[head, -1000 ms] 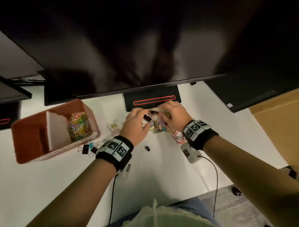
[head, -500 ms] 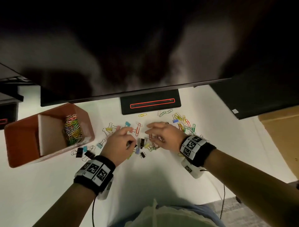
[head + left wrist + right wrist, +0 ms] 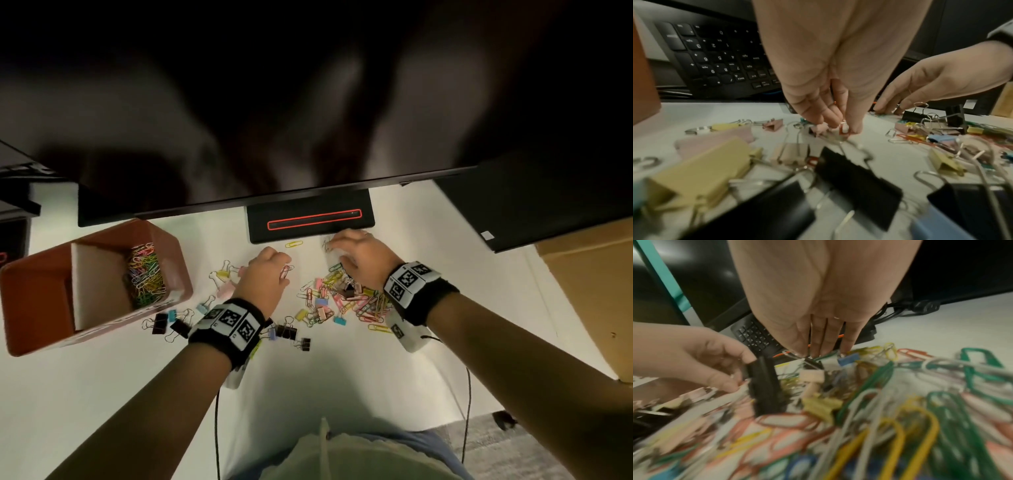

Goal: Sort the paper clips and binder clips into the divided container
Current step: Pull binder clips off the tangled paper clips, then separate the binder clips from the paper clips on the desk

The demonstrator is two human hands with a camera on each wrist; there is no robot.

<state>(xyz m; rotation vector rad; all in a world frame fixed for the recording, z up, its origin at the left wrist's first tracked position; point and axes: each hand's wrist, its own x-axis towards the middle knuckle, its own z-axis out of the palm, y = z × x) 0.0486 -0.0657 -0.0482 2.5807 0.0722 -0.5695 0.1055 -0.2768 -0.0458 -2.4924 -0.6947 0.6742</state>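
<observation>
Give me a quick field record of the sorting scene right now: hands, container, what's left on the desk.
left hand: pinches a red paper clip at the desk
right hand: fingers straight, fingertips on clips near the monitor base
container: paper clips in right compartment; left compartment looks empty
desk: mixed clip pile; black binder clips by left wrist

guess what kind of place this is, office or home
Probably an office desk: a dark monitor overhangs a white desk, a black keyboard sits behind, and paper clips and binder clips lie scattered.
</observation>
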